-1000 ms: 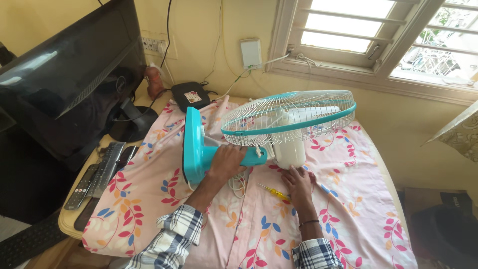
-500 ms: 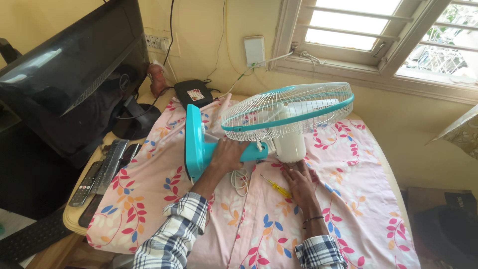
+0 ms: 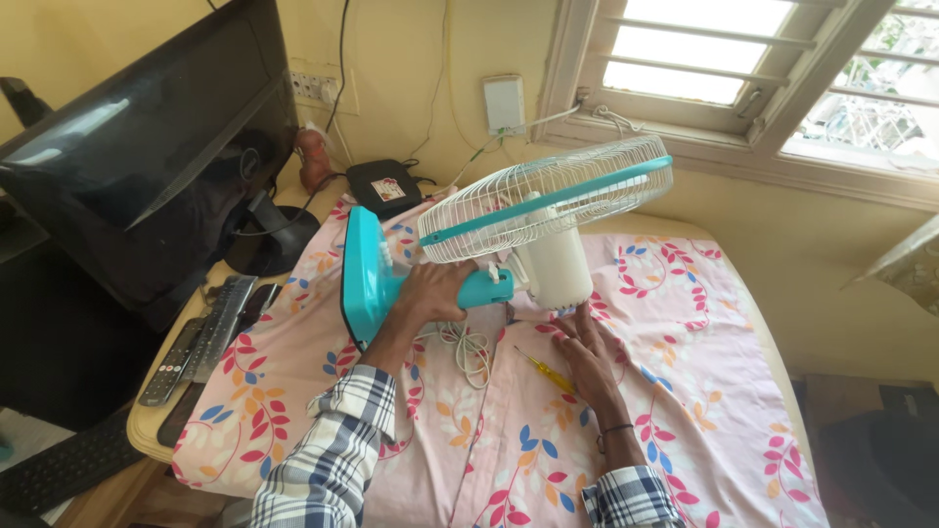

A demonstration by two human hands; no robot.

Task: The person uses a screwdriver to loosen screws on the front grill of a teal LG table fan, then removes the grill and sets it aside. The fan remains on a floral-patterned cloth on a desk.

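Two hands: left [image 3: 430, 291] clamped on smooth teal fan neck [image 3: 479, 289]; right [image 3: 585, 342] flat on floral cloth [image 3: 685, 391].

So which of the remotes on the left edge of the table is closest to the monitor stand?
The darker, longer remote, lying higher up beside the monitor stand; the grey remote sits below it.

Your left hand [image 3: 430, 291] gripping the teal neck of a table fan [image 3: 528, 220] tipped on its side, your right hand [image 3: 585, 344] flat on the floral cloth [image 3: 675, 391] just beside a yellow screwdriver [image 3: 546, 371], white cord [image 3: 468, 344] between your hands, monitor [image 3: 147, 156] and remotes [image 3: 201, 337] at the worktop's left edge.
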